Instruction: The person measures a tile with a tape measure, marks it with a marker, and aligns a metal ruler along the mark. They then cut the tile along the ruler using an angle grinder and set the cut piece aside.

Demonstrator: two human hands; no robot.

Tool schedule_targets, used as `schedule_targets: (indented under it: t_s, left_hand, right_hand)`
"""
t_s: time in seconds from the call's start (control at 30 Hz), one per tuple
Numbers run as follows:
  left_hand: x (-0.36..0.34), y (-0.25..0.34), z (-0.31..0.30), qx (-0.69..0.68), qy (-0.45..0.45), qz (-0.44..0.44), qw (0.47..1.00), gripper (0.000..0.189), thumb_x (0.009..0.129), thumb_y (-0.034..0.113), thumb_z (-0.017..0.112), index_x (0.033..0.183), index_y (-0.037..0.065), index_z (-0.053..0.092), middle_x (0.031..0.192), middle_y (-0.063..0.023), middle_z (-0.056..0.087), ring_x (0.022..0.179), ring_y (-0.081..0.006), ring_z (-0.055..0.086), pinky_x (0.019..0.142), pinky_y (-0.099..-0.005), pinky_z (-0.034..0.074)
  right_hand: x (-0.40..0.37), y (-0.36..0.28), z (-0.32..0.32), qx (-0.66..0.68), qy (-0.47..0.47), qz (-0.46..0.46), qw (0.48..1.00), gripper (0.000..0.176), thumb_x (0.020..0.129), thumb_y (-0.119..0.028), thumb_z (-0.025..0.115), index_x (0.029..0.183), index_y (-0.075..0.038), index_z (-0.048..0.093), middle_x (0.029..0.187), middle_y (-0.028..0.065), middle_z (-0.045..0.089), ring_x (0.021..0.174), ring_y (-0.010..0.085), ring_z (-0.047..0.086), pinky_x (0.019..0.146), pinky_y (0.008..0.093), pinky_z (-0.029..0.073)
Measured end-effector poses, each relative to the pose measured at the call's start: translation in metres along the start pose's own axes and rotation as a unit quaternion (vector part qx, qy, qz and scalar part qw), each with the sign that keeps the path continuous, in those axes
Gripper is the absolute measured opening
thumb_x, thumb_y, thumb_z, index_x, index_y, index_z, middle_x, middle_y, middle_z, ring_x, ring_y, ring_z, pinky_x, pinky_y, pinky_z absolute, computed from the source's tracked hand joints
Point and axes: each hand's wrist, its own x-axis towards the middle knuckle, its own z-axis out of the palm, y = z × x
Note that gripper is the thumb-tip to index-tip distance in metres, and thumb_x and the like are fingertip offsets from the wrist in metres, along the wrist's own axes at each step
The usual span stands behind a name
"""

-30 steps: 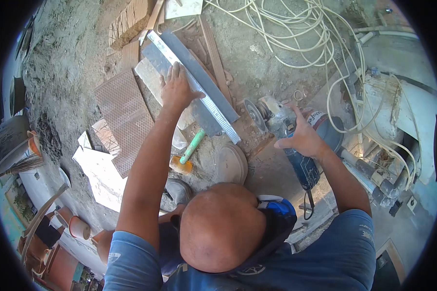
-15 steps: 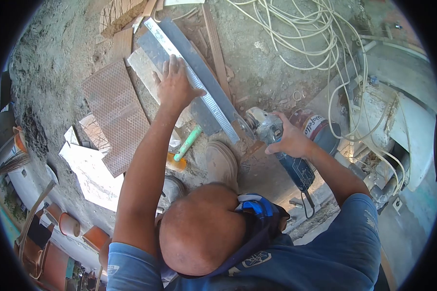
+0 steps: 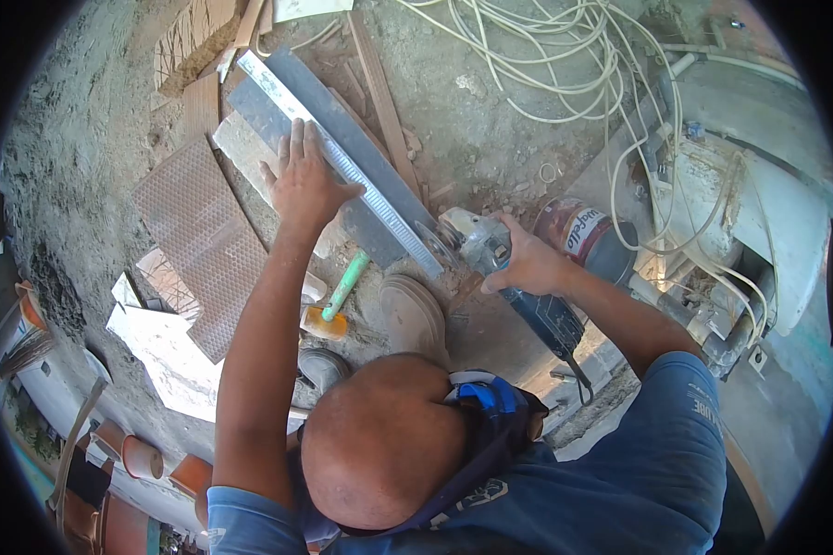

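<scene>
My left hand (image 3: 307, 180) lies spread on a silver metal straightedge (image 3: 375, 190), its fingers apart, pressing it against a dark grey tile (image 3: 347, 116). The straightedge runs lengthwise along the tile. In my right hand (image 3: 532, 259) is an angle grinder (image 3: 541, 319), gripped around its body near the metal head. Its disc (image 3: 442, 242) is blurred and sits at the near end of the tile, beside the straightedge. A shoe (image 3: 412, 314) rests on the ground just below that end.
A mallet with a green handle (image 3: 345, 287) lies left of the shoe. Patterned brown tiles (image 3: 199, 231) and white pieces (image 3: 167, 356) are further left. A labelled bucket (image 3: 588, 240) stands right of the grinder. Coiled pale cable (image 3: 565, 102) lies on the ground, upper right.
The view has shifted, so most things appear further left. The grinder's disc has come closer to the straightedge, over the tile's near end. My left hand keeps its place on the straightedge.
</scene>
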Motion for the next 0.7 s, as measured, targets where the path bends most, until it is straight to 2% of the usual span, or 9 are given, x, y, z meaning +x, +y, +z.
schedule_targets:
  t_s: [0.03, 0.27, 0.33, 0.53, 0.57, 0.63, 0.67, 0.7]
  left_hand:
    - [0.0, 0.001, -0.001, 0.004, -0.004, -0.002, 1.0, 0.126, 0.057, 0.052, 0.089, 0.155, 0.01, 0.023, 0.163, -0.0069, 0.019, 0.15, -0.0281, 0.021, 0.118, -0.0608, 0.022]
    - [0.0, 0.004, -0.007, 0.037, -0.024, -0.007, 0.999, 0.125, 0.059, 0.053, 0.088, 0.155, 0.008, 0.022, 0.164, -0.0077, 0.018, 0.15, -0.0296, 0.02, 0.117, -0.0612, 0.022]
    - [0.0, 0.004, -0.006, 0.036, -0.023, -0.006, 0.999, 0.125, 0.059, 0.053, 0.088, 0.155, 0.008, 0.022, 0.164, -0.0082, 0.018, 0.15, -0.03, 0.02, 0.117, -0.0613, 0.022]
    - [0.0, 0.004, -0.006, 0.036, -0.016, -0.004, 0.999, 0.125, 0.059, 0.054, 0.088, 0.155, 0.008, 0.023, 0.163, -0.0093, 0.019, 0.15, -0.0303, 0.02, 0.117, -0.0624, 0.021]
    - [0.0, 0.004, -0.006, 0.034, -0.016, -0.005, 0.999, 0.125, 0.058, 0.054, 0.088, 0.155, 0.008, 0.023, 0.163, -0.0095, 0.02, 0.15, -0.0302, 0.021, 0.117, -0.0628, 0.021]
    - [0.0, 0.005, -0.006, 0.036, -0.013, -0.007, 0.999, 0.123, 0.06, 0.054, 0.088, 0.155, 0.009, 0.024, 0.162, -0.0085, 0.021, 0.15, -0.0295, 0.021, 0.117, -0.0622, 0.022]
    - [0.0, 0.005, -0.006, 0.039, -0.011, -0.008, 0.999, 0.122, 0.061, 0.053, 0.088, 0.155, 0.009, 0.024, 0.162, -0.0075, 0.023, 0.149, -0.0288, 0.022, 0.117, -0.0616, 0.022]
    - [0.0, 0.004, -0.005, 0.039, -0.011, -0.008, 0.999, 0.122, 0.061, 0.053, 0.088, 0.155, 0.009, 0.024, 0.162, -0.0075, 0.023, 0.149, -0.0288, 0.022, 0.117, -0.0616, 0.022]
  right_hand:
    - [0.0, -0.002, 0.0, 0.003, -0.011, 0.01, 1.0, 0.115, 0.064, -0.021, 0.087, 0.152, 0.002, 0.015, 0.127, 0.0233, 0.057, 0.115, 0.0267, 0.057, 0.1, 0.0323, 0.043]
    - [0.009, 0.008, 0.004, 0.035, -0.017, 0.007, 0.999, 0.115, 0.064, -0.018, 0.087, 0.152, 0.001, 0.017, 0.129, 0.0209, 0.056, 0.115, 0.0251, 0.056, 0.101, 0.0319, 0.042]
    - [0.014, 0.016, 0.006, 0.027, 0.0, -0.037, 0.999, 0.12, 0.062, -0.024, 0.086, 0.153, 0.004, 0.013, 0.107, 0.0219, 0.066, 0.094, 0.0271, 0.065, 0.087, 0.0335, 0.05]
    - [0.016, 0.016, 0.007, 0.025, 0.001, -0.039, 0.999, 0.119, 0.062, -0.024, 0.086, 0.152, 0.004, 0.014, 0.105, 0.0205, 0.066, 0.092, 0.0258, 0.065, 0.085, 0.0326, 0.05]
    - [0.015, 0.014, 0.006, 0.025, 0.001, -0.039, 0.999, 0.119, 0.062, -0.024, 0.086, 0.152, 0.004, 0.014, 0.105, 0.0205, 0.066, 0.092, 0.0258, 0.065, 0.085, 0.0326, 0.05]
    - [0.011, 0.003, 0.004, 0.046, -0.024, 0.011, 0.999, 0.113, 0.063, -0.019, 0.088, 0.151, 0.0, 0.019, 0.132, 0.0203, 0.055, 0.119, 0.0266, 0.055, 0.103, 0.0324, 0.041]
    - [0.012, 0.005, 0.005, 0.045, -0.025, 0.011, 0.999, 0.113, 0.063, -0.019, 0.088, 0.151, 0.0, 0.019, 0.132, 0.0203, 0.055, 0.119, 0.0266, 0.055, 0.103, 0.0324, 0.041]
    - [0.014, 0.008, 0.006, 0.029, -0.018, -0.004, 0.999, 0.116, 0.063, -0.022, 0.087, 0.152, 0.002, 0.016, 0.121, 0.0214, 0.06, 0.109, 0.0268, 0.059, 0.096, 0.033, 0.045]
